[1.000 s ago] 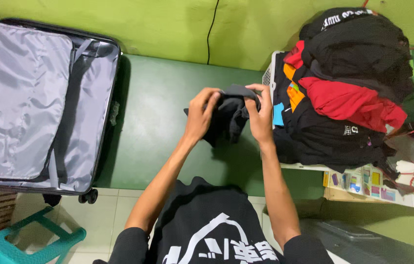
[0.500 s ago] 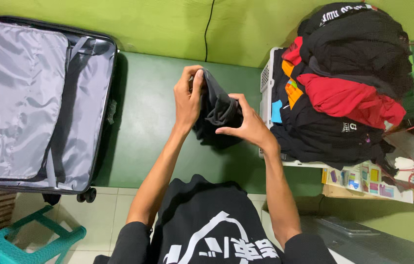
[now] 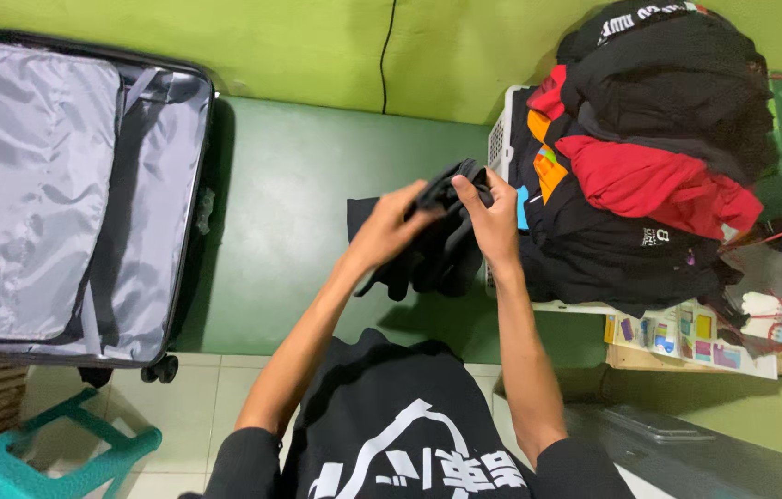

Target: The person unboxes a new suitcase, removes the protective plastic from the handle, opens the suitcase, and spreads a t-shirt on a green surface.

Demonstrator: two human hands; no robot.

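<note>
Surface: I see a green bench [image 3: 299,194] against a green wall.
Garment: a dark garment [image 3: 428,254] is held above the bench's right end, hanging below my fingers.
Left hand [image 3: 389,229]: clenched on its upper fold.
Right hand [image 3: 493,222]: pinching the same top edge.
Nearby: open suitcase [image 3: 58,185] at the left end, clothes pile [image 3: 650,166] right.

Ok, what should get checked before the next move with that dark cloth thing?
1. Left hand gripping the dark crumpled garment: ok.
2. Right hand gripping it too: ok.
3. Garment neatly folded: not ok, part hangs loose.
4. Grey-lined open suitcase lying open: ok.
5. Bare green tabletop beneath the hands: ok.
6. Heaped clothes in the white basket steady: cannot tell.
</note>
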